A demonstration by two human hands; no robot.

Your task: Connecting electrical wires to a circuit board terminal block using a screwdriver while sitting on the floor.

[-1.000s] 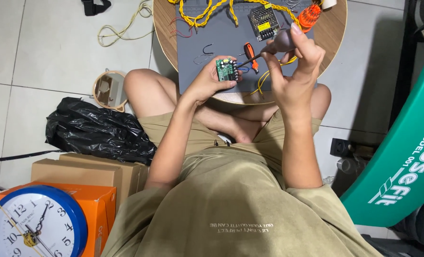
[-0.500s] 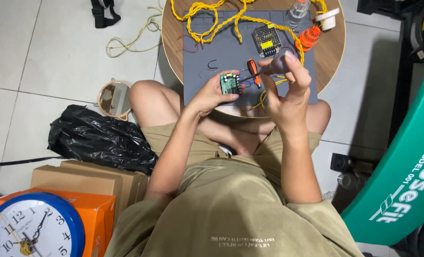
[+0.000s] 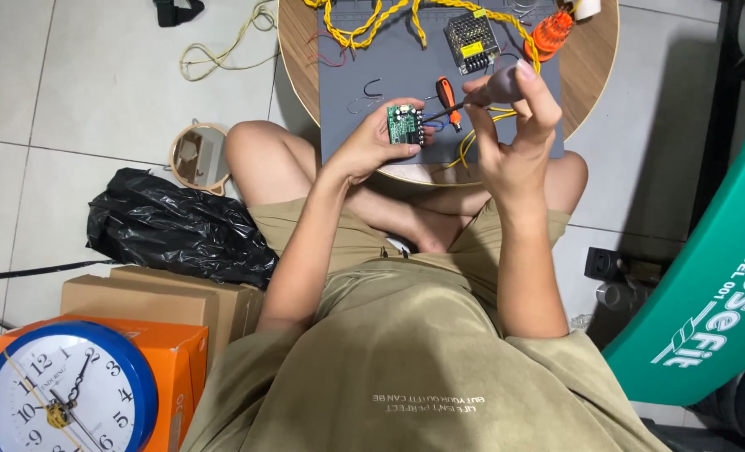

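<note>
Board (image 3: 405, 125) green, black parts along edge. Screwdriver (image 3: 483, 90) handle dark grey-purple, shaft black. Mat (image 3: 406, 59) slate grey, on light wood-grain table (image 3: 594, 50). Above board on mat: yellow wires (image 3: 364, 25), silver mesh box (image 3: 471, 38) with yellow label, orange-black tool (image 3: 448, 94), orange plug (image 3: 550, 32). Left of table: black bag (image 3: 172, 226), blue-rimmed white clock (image 3: 59, 389), orange box (image 3: 180, 368). Shirt (image 3: 423, 368) olive.
</note>
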